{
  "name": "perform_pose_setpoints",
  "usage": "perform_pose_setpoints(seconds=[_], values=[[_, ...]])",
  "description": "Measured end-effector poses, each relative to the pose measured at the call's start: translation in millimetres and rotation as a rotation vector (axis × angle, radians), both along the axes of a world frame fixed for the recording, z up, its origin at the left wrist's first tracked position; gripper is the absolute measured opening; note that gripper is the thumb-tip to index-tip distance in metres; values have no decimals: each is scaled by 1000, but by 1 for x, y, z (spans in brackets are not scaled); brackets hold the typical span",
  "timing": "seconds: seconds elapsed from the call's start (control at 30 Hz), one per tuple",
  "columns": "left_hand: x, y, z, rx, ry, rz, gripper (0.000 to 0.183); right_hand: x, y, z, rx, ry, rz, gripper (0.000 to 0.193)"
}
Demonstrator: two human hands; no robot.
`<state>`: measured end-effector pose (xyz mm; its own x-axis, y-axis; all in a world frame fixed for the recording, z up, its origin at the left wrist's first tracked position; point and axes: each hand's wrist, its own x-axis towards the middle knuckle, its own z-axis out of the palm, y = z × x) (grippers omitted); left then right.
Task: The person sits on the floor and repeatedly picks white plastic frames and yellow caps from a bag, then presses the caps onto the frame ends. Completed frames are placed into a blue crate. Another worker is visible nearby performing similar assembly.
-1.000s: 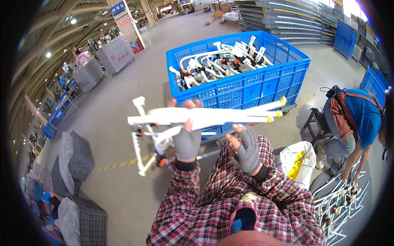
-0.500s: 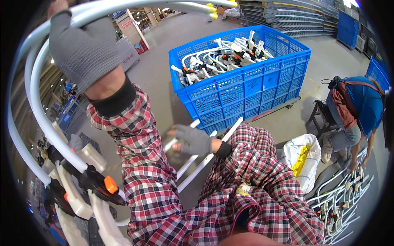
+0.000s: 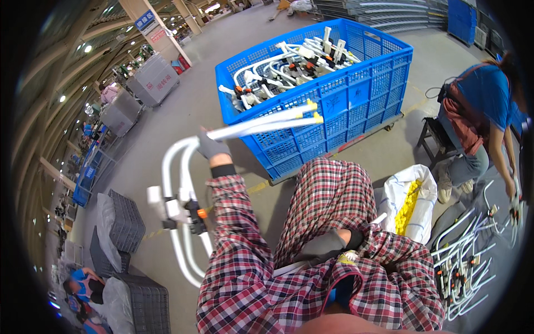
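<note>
My left hand (image 3: 212, 146), in a grey fingerless glove, is closed round a pair of bent white tubes (image 3: 261, 122) with yellow end caps. Black, white and orange clamp fittings (image 3: 194, 214) sit on the tubes' other part, which curves down beside my left forearm. The capped ends reach across in front of the blue crate. Low over my lap is my gloved right hand (image 3: 322, 249), its fingers curled and partly hidden. A straight white tube (image 3: 288, 270) runs under it, and a white tube end (image 3: 379, 219) sticks out past the wrist.
The blue mesh crate (image 3: 334, 106) on a wheeled base holds several white tube assemblies. A white sack (image 3: 425, 195) of yellow caps stands at my right. Beyond it a co-worker (image 3: 484, 111) bends over more tube assemblies (image 3: 461, 261). Grey crates (image 3: 150, 300) stand at the lower left.
The left hand has come down from the upper left and in toward the blue crate, bringing the bent tubes along. My right hand has drawn back to my lap.
</note>
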<state>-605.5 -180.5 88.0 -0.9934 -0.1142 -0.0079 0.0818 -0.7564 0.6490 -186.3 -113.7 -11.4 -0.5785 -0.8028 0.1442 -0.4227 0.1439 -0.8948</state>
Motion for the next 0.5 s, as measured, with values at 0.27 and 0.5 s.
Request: perform_pose_setpoints(seconds=[0.27, 0.5], values=[[50, 20, -292, -2448, 760, -552, 30, -5, 33, -15, 184, -52, -181, 50], [180, 156, -99, -1174, 816, -1046, 23, 22, 117, 5, 687, -359, -381, 53]])
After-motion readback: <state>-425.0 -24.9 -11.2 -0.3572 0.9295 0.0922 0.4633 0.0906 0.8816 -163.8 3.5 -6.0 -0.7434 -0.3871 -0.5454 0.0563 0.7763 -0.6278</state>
